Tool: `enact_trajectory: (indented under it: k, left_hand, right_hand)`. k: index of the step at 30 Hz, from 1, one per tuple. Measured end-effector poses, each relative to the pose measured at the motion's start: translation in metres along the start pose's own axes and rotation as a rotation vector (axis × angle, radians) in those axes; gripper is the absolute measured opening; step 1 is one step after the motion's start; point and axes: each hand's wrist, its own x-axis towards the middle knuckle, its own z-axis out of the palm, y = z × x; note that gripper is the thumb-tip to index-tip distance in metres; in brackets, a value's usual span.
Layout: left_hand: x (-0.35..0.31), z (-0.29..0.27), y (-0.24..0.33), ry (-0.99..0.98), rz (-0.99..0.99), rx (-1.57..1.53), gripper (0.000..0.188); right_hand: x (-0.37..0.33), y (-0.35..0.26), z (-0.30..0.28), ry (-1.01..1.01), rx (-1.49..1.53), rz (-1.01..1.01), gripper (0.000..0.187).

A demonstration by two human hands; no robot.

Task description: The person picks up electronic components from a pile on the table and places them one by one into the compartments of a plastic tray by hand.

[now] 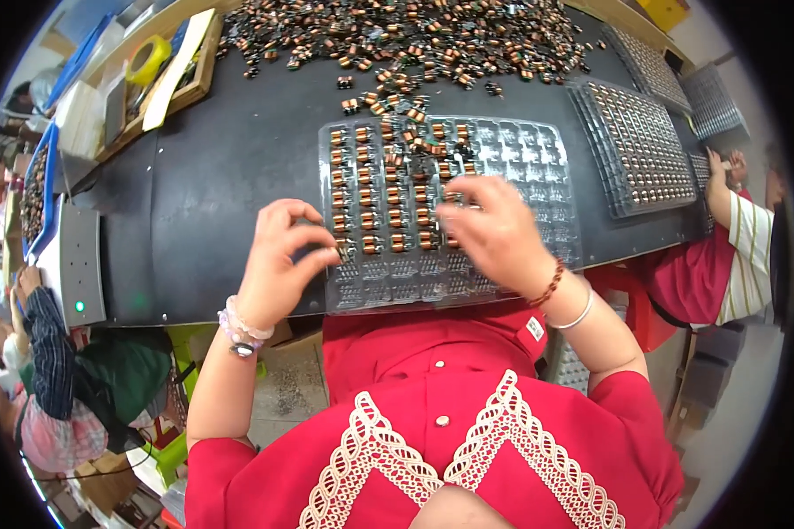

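A clear plastic tray (520, 163) lies before me, its pockets in rows. Copper-wound coils (369, 196) stand in the left columns; the near rows and right-hand pockets hold none. Loose coils (423, 141) lie piled over the tray's far middle. My left hand (278, 251) is at the tray's left edge, thumb and forefinger closing on a copper coil (346, 247) in the lowest filled row. Over the middle of the tray, my right hand (498, 234) has its fingers curled with the thumb near them; what they hold is blurred and partly hidden.
A large heap of coils (415, 35) covers the table's far side. Stacked filled trays (640, 150) stand on the right, near another person's hand (723, 172). At the left are a wooden box (201, 79) with yellow tape (148, 60) and a grey device (81, 264) with a green light.
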Motion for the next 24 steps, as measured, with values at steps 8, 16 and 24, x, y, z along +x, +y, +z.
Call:
enact_trajectory:
  k: [8,16,24]
  left_hand:
    - [-0.004,0.015,0.012,-0.071,0.001,0.207,0.009]
    - [0.02,0.01,0.009,-0.03,0.103,0.173,0.008]
    - [0.101,0.059,0.013,0.242,0.196,0.441,0.021]
  right_hand:
    - [-0.001,0.024,0.008,-0.049,-0.168,-0.013,0.023]
    - [0.001,0.03,0.009,-0.008,-0.049,-0.048,0.018]
    - [-0.008,0.023,0.001,-0.048,0.201,0.233,0.012]
